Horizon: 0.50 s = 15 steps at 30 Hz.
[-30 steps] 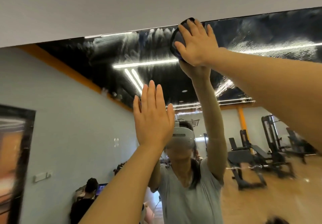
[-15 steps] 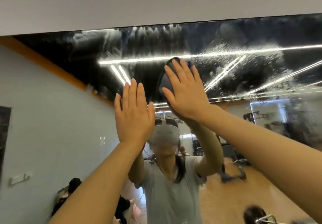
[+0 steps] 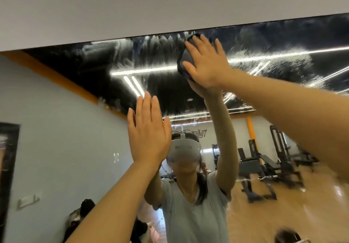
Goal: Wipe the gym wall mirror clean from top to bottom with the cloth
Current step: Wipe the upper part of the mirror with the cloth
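Mirror [image 3: 160,76] streaked wet near top edge, right hand [image 3: 205,63] fingers spread flat pressing dark cloth [image 3: 184,59] on glass, left hand [image 3: 148,131] flat lower, fingers together

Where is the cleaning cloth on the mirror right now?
In the head view, the dark cloth is pressed flat under the right hand against the mirror, just below its top edge and up-right of the open left hand.
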### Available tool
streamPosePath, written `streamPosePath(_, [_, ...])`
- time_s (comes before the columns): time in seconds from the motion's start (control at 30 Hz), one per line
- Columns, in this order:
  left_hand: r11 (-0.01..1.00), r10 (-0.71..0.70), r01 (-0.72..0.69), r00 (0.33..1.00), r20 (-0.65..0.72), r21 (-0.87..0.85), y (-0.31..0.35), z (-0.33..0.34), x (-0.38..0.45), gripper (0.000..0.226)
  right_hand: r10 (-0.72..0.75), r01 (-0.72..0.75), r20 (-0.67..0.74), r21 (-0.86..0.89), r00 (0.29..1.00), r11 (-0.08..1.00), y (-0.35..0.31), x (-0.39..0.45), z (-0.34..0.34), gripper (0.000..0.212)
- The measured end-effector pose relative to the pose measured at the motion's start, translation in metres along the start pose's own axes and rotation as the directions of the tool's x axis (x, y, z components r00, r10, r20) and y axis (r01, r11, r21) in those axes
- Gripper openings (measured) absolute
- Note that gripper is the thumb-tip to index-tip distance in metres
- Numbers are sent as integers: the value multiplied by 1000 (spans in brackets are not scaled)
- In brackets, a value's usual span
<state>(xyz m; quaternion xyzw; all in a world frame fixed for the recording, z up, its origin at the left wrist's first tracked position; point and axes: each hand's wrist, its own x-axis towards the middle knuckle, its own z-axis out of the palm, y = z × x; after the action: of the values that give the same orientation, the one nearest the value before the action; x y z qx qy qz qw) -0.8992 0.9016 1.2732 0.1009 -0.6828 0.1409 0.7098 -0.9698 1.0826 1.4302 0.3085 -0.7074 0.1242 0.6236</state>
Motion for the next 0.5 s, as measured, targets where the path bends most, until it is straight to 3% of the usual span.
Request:
streamPosePath(0.13, [1000, -2, 2, 1000, -1, -9, 0, 1, 0, 67, 15, -15, 55, -1, 998, 1000, 14, 21, -13, 65])
streamPosePath(0.33, [999, 2, -1, 999, 39, -42, 2, -2, 0, 66, 39, -40, 24, 53, 999, 998, 16, -14, -2, 65])
streamPosePath(0.5, [994, -97, 101, 992, 85, -40, 21, -14, -8, 62, -46, 46, 14, 33, 999, 998, 22, -54, 6, 71])
